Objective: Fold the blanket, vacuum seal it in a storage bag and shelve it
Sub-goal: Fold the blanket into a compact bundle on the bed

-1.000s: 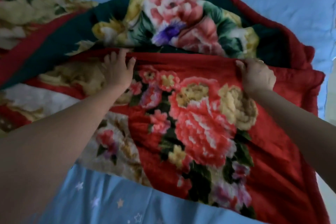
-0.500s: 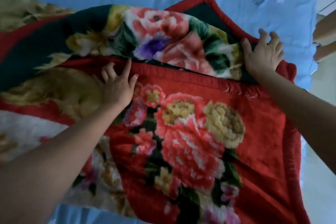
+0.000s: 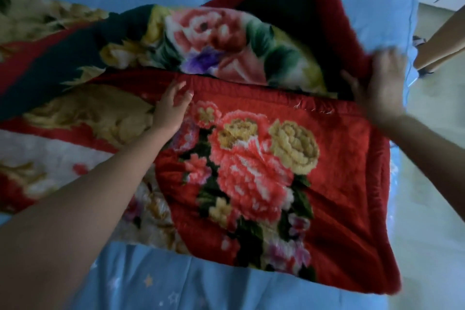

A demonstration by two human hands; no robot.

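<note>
A thick red blanket [image 3: 251,163] with large flower prints lies partly folded on the bed. Its near layer shows a pink and yellow bouquet, and the far layer has a dark green ground. My left hand [image 3: 169,109] rests flat on the red bound edge of the near layer, fingers straight. At the blanket's right end, my right hand [image 3: 380,83] is blurred by motion. It holds the far layer's red border, which rises toward the top of the view. No storage bag or vacuum is in view.
The blanket lies on a light blue bed sheet [image 3: 151,282] with small stars. The bed's right edge runs beside a pale floor [image 3: 432,184]. Another person's bare legs [image 3: 442,40] stand by that edge at the upper right.
My right hand left the near layer's edge, went to the far right corner and lifted the far layer's border. My left hand stayed pressed on the folded edge.
</note>
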